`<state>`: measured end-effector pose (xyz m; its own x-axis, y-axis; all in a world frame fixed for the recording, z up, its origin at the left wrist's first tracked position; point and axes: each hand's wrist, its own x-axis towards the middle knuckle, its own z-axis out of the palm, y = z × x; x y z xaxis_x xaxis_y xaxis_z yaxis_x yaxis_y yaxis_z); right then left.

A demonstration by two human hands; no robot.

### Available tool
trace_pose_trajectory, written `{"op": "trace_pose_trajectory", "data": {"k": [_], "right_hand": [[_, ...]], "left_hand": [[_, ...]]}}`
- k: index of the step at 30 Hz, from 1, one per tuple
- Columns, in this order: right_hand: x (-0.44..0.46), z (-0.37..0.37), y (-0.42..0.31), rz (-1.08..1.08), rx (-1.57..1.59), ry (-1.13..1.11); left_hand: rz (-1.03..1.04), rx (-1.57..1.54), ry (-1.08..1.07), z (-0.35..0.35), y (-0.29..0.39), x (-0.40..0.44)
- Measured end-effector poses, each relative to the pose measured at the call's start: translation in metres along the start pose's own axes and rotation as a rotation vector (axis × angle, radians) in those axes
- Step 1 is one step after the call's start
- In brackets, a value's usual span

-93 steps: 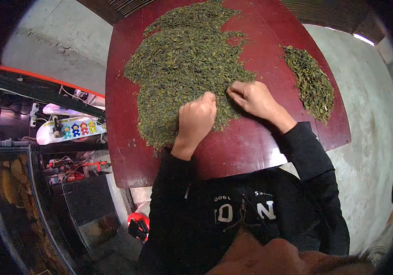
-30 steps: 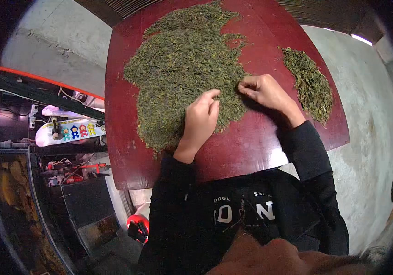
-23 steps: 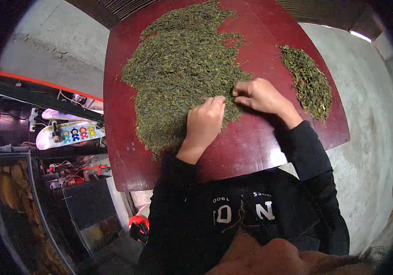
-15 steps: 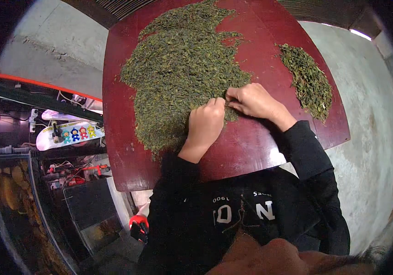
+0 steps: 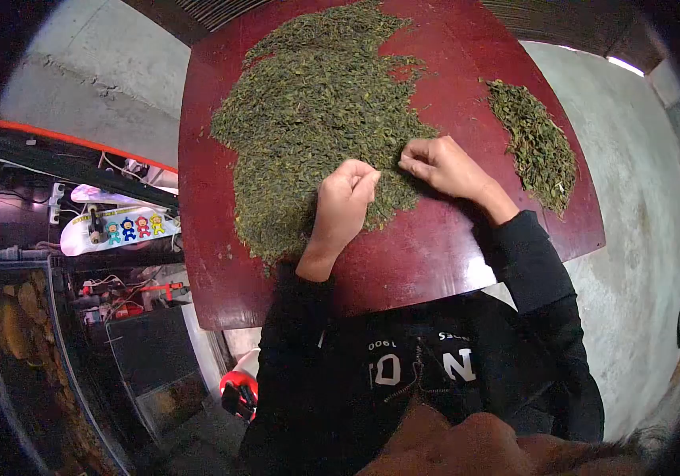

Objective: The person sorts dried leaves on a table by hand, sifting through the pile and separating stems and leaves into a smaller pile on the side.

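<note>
A broad layer of dried green tea leaves (image 5: 308, 119) covers the left and middle of a dark red table (image 5: 403, 270). Over the near right part of this layer is my left hand (image 5: 344, 202), its thumb and fingers pinched together. My right hand (image 5: 447, 168) is closed in a similar pinch at the layer's right edge, a short gap away from the left. Whatever sits between the fingertips of either hand is too small or hidden to make out. A smaller pile of coarser leaves (image 5: 537, 147) lies by the table's right edge.
Left of the table stand a skateboard deck (image 5: 122, 230) with cartoon figures, a glass tank (image 5: 19, 333), cables and a dark shelf. A red and black object (image 5: 239, 393) sits low near my left side. Grey concrete floor (image 5: 618, 198) runs along the right.
My hands have moved apart, the left one shifting slightly left and toward me, the right one slightly right. Both remain pinched. The leaf piles look about the same.
</note>
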<state>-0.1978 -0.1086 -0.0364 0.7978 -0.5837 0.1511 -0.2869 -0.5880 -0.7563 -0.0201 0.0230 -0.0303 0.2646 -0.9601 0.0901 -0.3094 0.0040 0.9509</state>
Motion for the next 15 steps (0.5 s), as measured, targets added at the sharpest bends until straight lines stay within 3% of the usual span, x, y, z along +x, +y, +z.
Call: {"op": "trace_pose_trajectory", "data": {"k": [4, 10, 14, 15], "right_hand": [[0.000, 0.000, 0.002, 0.039, 0.236, 0.033], [0.002, -0.008, -0.003, 0.129, 0.487, 0.051], [0.002, -0.016, -0.009, 0.362, 1.052, 0.190], [0.003, -0.016, -0.007, 0.363, 1.052, 0.190]], "left_hand": [[-0.336, -0.494, -0.091, -0.007, 0.023, 0.000], [-0.297, -0.607, -0.103, -0.007, 0.019, 0.000], [-0.288, -0.687, -0.081, -0.006, 0.019, 0.001], [-0.289, -0.687, -0.081, -0.006, 0.018, 0.001]]}}
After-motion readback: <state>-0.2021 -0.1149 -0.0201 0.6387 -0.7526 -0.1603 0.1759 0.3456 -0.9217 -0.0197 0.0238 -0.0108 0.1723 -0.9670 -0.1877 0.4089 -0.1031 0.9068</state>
